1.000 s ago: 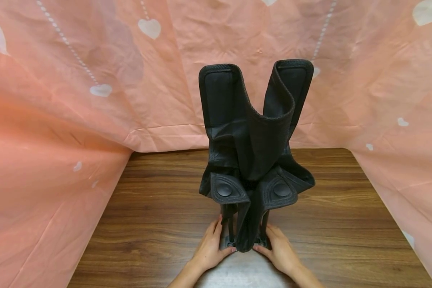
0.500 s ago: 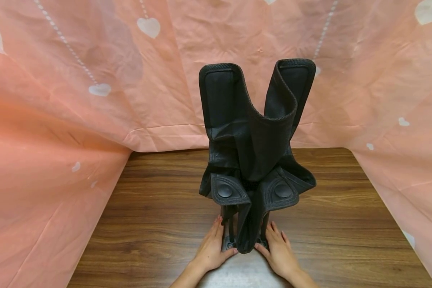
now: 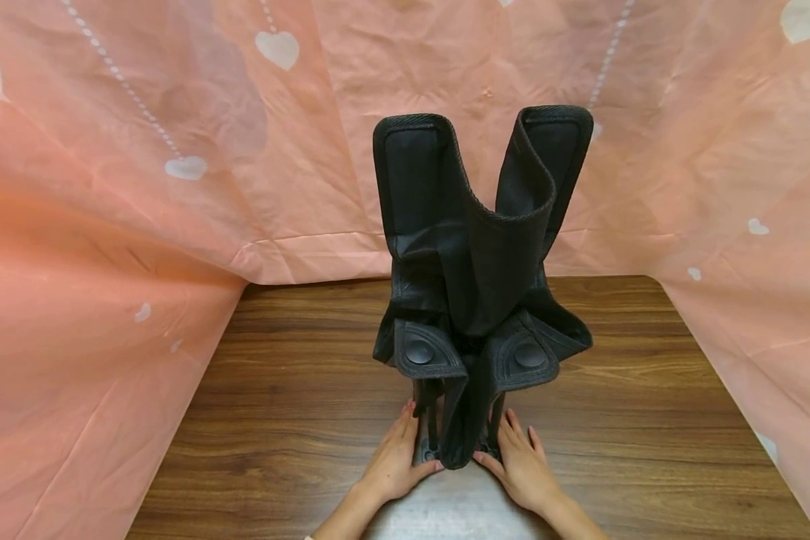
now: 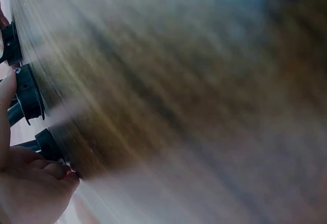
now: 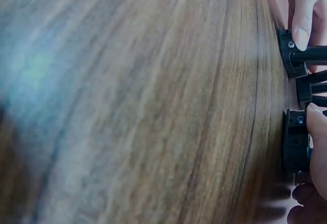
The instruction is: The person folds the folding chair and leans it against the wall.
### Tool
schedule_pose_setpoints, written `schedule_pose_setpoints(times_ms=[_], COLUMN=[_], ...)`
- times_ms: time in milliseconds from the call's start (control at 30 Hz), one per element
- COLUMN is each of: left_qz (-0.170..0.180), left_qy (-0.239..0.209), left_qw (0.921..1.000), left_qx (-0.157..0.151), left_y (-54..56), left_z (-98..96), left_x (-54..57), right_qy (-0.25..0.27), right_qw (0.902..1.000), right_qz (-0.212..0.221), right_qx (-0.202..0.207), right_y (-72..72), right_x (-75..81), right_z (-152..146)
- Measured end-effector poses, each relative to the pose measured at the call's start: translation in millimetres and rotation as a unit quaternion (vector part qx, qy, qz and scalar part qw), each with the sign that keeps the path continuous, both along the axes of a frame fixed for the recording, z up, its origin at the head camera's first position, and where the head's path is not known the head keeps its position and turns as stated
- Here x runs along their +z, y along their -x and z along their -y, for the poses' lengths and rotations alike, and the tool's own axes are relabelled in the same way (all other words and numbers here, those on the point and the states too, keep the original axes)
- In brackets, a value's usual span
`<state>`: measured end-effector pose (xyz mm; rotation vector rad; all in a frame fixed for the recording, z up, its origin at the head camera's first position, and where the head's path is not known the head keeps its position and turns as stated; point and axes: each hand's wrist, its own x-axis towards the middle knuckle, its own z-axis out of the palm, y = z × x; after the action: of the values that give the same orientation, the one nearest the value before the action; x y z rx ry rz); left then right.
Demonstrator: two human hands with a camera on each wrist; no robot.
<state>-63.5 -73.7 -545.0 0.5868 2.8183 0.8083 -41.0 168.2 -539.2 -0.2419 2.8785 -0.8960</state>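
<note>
A black fabric folding chair (image 3: 475,285), mostly collapsed, stands upright on the wooden table (image 3: 277,390). Two fabric flaps rise at its top, and lower corner pieces carry round black buttons. Its dark legs end in black plastic feet (image 4: 30,93) on the tabletop. At the left foot, my left hand (image 3: 394,465) holds on, thumb across the front and fingers along the outer side. My right hand (image 3: 523,469) does likewise at the right foot (image 5: 296,142), its thumb pressing the foot's edge. Hanging fabric hides part of the legs in the head view.
Pink cloth (image 3: 310,150) with white hearts hangs behind the table and along both sides. A bright reflection lies on the tabletop between my forearms.
My right hand's fingers have spread a little and shifted slightly along the outside of the chair's foot. The chair and my left hand stay almost where they were.
</note>
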Motion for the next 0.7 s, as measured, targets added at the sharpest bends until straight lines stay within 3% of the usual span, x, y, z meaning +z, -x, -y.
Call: schedule_pose_setpoints(times_ms=[433, 700], left_qz=[0.01, 0.021], left_qy=[-0.015, -0.021], left_qw=[0.9998, 0.9995], left_qx=[-0.002, -0.015], left_y=[13.9, 30.4], left_z=[0.1, 5.4], left_x=[-3.4, -3.0], right_qy=[-0.026, -0.058], right_qw=[0.9996, 0.998], right_qz=[-0.004, -0.013], right_qx=[-0.009, -0.02], right_y=[13.2, 24.4], right_x=[0.8, -0.2], right_z=[3, 9])
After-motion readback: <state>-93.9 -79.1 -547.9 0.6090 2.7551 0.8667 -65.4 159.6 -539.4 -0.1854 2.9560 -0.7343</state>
